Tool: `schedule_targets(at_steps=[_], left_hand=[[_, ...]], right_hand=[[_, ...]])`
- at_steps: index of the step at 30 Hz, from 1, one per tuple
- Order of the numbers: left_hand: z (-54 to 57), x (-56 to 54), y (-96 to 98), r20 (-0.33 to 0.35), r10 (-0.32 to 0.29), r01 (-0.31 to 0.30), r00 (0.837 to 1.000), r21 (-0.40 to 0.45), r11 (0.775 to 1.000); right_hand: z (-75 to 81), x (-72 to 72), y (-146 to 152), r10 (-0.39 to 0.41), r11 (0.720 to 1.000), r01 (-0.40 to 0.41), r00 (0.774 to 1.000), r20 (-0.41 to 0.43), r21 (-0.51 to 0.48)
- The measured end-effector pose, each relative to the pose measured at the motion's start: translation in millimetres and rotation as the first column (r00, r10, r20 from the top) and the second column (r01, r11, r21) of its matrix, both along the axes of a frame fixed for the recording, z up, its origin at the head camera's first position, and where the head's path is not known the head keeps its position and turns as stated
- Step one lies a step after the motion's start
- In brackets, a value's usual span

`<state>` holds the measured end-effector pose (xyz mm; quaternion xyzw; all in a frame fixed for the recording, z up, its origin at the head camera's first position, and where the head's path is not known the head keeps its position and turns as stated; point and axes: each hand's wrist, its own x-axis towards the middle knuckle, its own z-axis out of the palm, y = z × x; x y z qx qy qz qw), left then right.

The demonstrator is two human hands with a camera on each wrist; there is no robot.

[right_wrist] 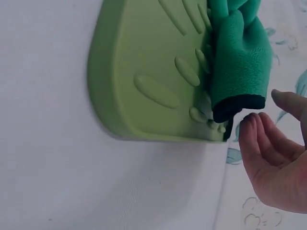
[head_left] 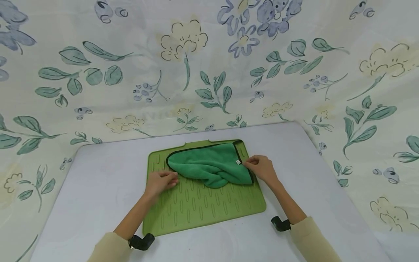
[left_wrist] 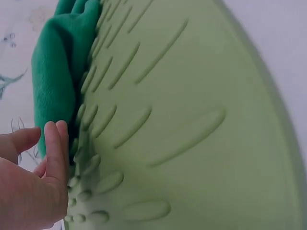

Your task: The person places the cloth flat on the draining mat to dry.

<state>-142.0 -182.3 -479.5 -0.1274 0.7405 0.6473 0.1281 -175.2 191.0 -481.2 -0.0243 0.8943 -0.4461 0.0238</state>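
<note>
A green cloth (head_left: 209, 163) with a black border and a small white tag lies rumpled on a green ribbed mat (head_left: 203, 207). At the cloth's lower left edge is my left hand (head_left: 160, 183). In the left wrist view the left hand (left_wrist: 41, 179) has its thumb apart from its extended fingers, close to the cloth (left_wrist: 53, 86). My right hand (head_left: 262, 168) is by the cloth's right edge, near the tag (head_left: 238, 162). In the right wrist view a gap separates the thumb and fingers of the right hand (right_wrist: 273, 153), beside the black border (right_wrist: 240, 106); contact is hard to tell.
The mat rests on a white table (head_left: 104, 174). Behind and around the table hangs a floral-patterned sheet (head_left: 209, 72). A black wrist device (head_left: 142, 241) is on the left wrist, and another black device (head_left: 280, 223) is on the right.
</note>
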Motion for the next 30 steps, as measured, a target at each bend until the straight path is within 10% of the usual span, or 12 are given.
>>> schedule_targets(at_steps=[30], left_hand=[[-13.9,1.3,25.6,0.085,0.052,-0.072,0.995,0.256,0.964]], right_hand=[[-14.3,35.5,8.5,0.029,0.999,-0.025,0.989,0.147,-0.029]])
